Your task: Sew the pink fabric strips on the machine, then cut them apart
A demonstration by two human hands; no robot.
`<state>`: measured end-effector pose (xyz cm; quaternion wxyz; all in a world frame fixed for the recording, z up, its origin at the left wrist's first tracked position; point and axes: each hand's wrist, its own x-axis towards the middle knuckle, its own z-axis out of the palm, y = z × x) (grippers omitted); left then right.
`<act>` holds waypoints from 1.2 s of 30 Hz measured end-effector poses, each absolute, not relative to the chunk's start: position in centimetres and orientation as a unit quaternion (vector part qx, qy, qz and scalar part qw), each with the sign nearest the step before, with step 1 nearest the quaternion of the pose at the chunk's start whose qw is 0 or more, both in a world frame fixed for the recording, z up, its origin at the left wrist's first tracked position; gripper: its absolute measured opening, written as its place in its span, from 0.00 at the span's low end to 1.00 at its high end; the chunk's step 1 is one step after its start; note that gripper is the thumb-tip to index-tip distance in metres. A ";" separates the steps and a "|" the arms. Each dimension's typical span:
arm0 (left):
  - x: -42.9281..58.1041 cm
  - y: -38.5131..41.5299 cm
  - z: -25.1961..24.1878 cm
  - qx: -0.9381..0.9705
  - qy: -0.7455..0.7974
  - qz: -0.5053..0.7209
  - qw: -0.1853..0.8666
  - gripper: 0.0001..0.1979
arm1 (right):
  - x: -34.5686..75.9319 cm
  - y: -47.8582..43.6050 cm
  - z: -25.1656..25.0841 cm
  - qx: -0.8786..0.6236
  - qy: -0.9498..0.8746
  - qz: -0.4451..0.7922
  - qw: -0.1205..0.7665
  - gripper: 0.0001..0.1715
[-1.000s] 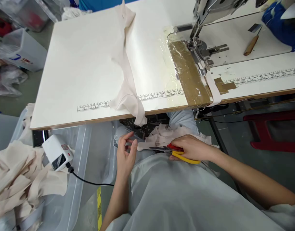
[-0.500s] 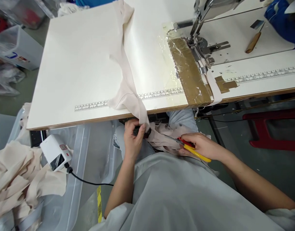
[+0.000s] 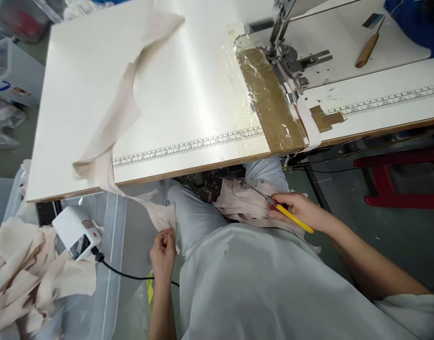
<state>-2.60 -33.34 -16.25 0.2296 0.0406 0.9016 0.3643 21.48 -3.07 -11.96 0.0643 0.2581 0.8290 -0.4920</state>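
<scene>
Fingers (image 3: 166,239) of the left hand (image 3: 163,256) are pinching shut on the loose lower end of the beige fabric strip (image 3: 123,106), thumb against fingertips, down beside the knee.

- Strip is climbing up and to the left from those fingers, crossing the near edge of the worktop (image 3: 202,94) and running on diagonally far beyond them, well apart from the grip.
- Handling, as a judgement: it is looking light, limp and soft, with no stiffness of its own. It is draping and twisting wherever unsupported, and it is likely sliding easily on the smooth worktop. A pinch at the very end or along 1 edge is looking like the sound hold; a grip on the middle would only be bunching it.
- Right hand (image 3: 300,211) is curling closed around the yellow-handled scissors (image 3: 289,217). Blades are looking nearly shut and pointing up-left, tips lying on the heap of beige cloth (image 3: 238,200) on the lap, well to the right of the left fingers.
- White device (image 3: 77,230) is sitting near the left fingers, on their left; its black cable is passing just below the wrist.
- Sewing machine (image 3: 291,56) is standing far up and right of both hands.
</scene>
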 end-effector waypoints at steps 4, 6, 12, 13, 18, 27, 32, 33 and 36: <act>0.6 -27.7 -11.5 0.199 0.721 0.499 0.437 0.23 | 20.3 -3.4 -11.4 0.238 0.828 -0.504 0.058 0.33; 1.5 -24.7 -9.7 0.278 0.686 0.483 0.468 0.20 | 20.1 -3.7 -11.0 0.225 0.833 -0.503 0.050 0.33; 1.2 -21.4 -8.1 0.427 0.792 0.383 0.210 0.12 | 20.6 -4.1 -10.4 0.206 0.814 -0.534 0.096 0.29; 1.1 -21.5 -8.0 0.420 0.792 0.387 0.215 0.12 | 20.7 -4.1 -10.4 0.202 0.809 -0.541 0.107 0.29; 1.3 -21.5 -7.8 0.274 0.742 0.448 0.416 0.16 | 19.8 -3.6 -10.6 0.171 0.793 -0.567 0.146 0.27; 0.8 -21.3 -9.7 0.104 0.655 0.519 0.539 0.24 | 17.5 -2.8 -10.7 0.100 0.798 -0.550 0.226 0.29; 0.9 -21.5 -10.1 0.097 0.651 0.517 0.547 0.24 | 17.0 -2.9 -10.9 0.096 0.795 -0.548 0.244 0.31; 0.9 -21.6 -10.2 0.096 0.651 0.519 0.545 0.24 | 16.9 -3.0 -10.9 0.094 0.793 -0.549 0.246 0.31; 0.9 -21.6 -10.5 0.096 0.654 0.527 0.534 0.25 | 16.8 -3.1 -10.9 0.099 0.796 -0.543 0.248 0.32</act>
